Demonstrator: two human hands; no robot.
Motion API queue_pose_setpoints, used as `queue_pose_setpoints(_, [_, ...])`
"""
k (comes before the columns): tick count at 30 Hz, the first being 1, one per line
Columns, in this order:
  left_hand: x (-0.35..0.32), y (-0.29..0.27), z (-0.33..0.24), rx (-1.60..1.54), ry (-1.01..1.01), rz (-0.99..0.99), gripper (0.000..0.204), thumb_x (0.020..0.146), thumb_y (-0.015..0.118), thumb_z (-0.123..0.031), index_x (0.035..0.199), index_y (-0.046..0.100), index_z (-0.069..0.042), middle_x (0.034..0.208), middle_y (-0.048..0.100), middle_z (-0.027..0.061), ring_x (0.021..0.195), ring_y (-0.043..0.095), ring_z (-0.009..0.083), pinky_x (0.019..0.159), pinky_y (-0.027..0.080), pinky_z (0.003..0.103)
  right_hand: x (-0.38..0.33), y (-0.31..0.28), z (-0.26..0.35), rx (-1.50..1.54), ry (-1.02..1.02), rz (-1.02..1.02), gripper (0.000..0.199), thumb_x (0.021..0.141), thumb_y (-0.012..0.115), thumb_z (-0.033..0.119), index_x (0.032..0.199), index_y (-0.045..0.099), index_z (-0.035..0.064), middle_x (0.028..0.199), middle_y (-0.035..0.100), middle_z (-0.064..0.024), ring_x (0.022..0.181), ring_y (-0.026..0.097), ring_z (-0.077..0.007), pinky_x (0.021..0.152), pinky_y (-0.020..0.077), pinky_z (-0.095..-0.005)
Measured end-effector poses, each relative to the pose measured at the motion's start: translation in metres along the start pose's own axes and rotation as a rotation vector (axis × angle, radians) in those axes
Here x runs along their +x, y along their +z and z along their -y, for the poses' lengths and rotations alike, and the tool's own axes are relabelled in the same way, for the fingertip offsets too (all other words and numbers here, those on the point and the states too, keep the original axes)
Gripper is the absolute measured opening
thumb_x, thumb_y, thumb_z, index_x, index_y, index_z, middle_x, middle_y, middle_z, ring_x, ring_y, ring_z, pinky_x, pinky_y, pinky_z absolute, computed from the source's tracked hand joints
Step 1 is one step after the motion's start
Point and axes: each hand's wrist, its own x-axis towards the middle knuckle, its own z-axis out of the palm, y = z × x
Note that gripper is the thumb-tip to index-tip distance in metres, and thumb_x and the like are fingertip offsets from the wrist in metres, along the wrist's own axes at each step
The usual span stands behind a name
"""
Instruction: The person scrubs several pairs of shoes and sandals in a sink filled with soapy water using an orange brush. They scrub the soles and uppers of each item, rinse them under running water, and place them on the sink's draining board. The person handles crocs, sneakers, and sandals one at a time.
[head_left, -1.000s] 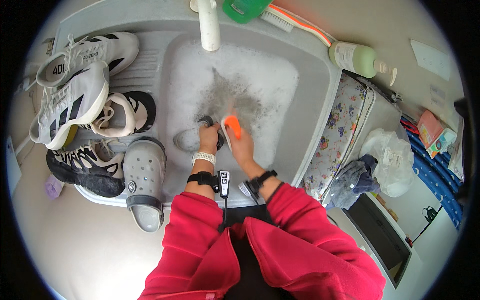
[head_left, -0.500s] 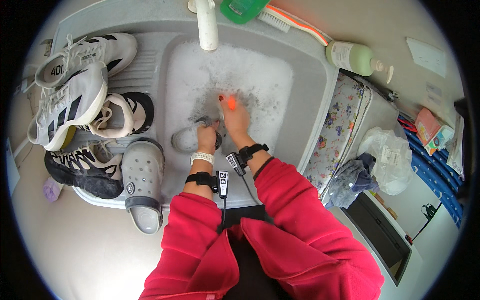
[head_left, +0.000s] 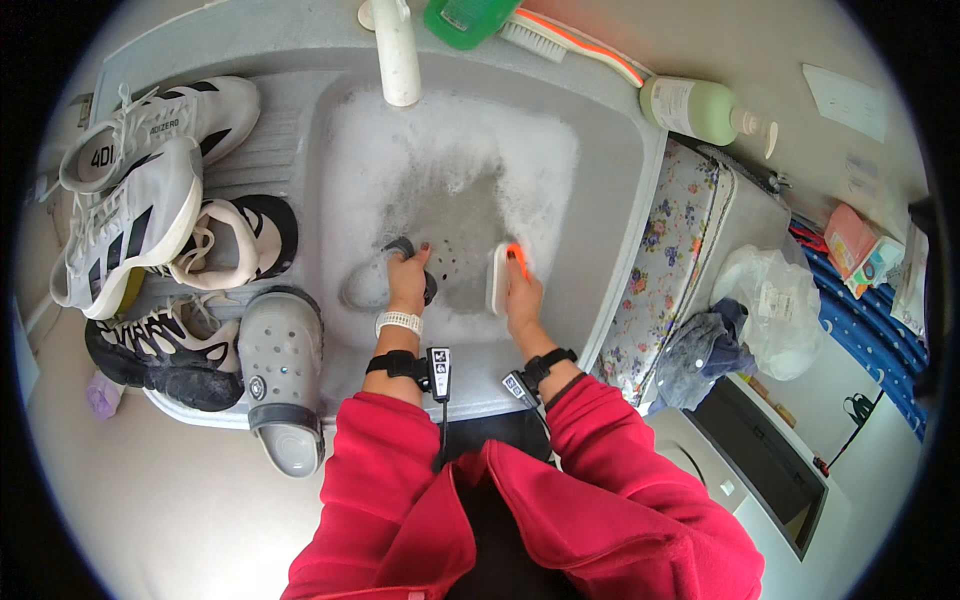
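Note:
My left hand [head_left: 407, 282] grips a grey clog [head_left: 368, 284] by its strap area, low in the soapy sink [head_left: 610, 240]. The clog's holed toe lies partly under cloudy water, pointing right. My right hand [head_left: 525, 298] is closed on a scrubbing brush [head_left: 497, 280] with an orange handle and a white body. The brush is to the right of the clog, apart from it. White foam [head_left: 530, 150] floats around the far side, with a patch of greyer water in the middle.
On the left drainboard sit a second grey clog [head_left: 282, 350], white sneakers [head_left: 150, 225] and black-and-cream shoes [head_left: 165, 350]. A white faucet [head_left: 398, 60] overhangs the sink. Along the far ledge are a green bottle [head_left: 465, 20], another brush [head_left: 575, 45] and a pump bottle [head_left: 690, 108].
My right hand has moved right and toward me, away from the clog, bringing the brush into clear sight. Foam has parted over the toe. My left hand still holds the clog.

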Motion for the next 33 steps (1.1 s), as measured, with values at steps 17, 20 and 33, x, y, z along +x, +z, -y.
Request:
queue_pose_setpoints(17, [-0.008,-0.005,-0.008,0.142,0.004,0.065,0.027,0.090,0.068,-0.014,0.109,0.063,0.004,0.091,0.064,0.0043,0.083,0.059,0.0146,0.069,0.047,0.030,0.067,0.007,0.034,-0.743,-0.188,0.324,0.054,0.088,0.059,0.054,0.103,0.070,0.0032,0.093,0.070,-0.0179,0.087,0.065,-0.0327,0.078,0.0485,-0.0397])
queue_pose_setpoints(20, [-0.022,-0.009,-0.025,0.336,-0.020,0.225,0.035,0.089,0.072,-0.021,0.109,0.064,0.005,0.089,0.065,0.0033,0.081,0.058,0.0144,0.069,0.046,0.029,0.060,-0.024,0.038,-0.750,-0.173,0.366,0.056,0.087,0.059,0.056,0.102,0.070,0.0037,0.096,0.070,-0.0195,0.092,0.066,-0.0346,0.080,0.0486,-0.0411])
queue_pose_setpoints(33, [-0.048,-0.039,-0.036,0.443,-0.039,0.369,0.049,0.087,0.068,-0.036,0.115,0.064,0.004,0.099,0.065,0.0066,0.091,0.058,0.0152,0.081,0.045,0.028,-0.045,0.087,0.080,-1.026,-0.483,0.883,0.050,0.087,0.063,0.054,0.116,0.071,0.0142,0.096,0.072,-0.0110,0.090,0.067,-0.0255,0.079,0.0492,-0.0370])
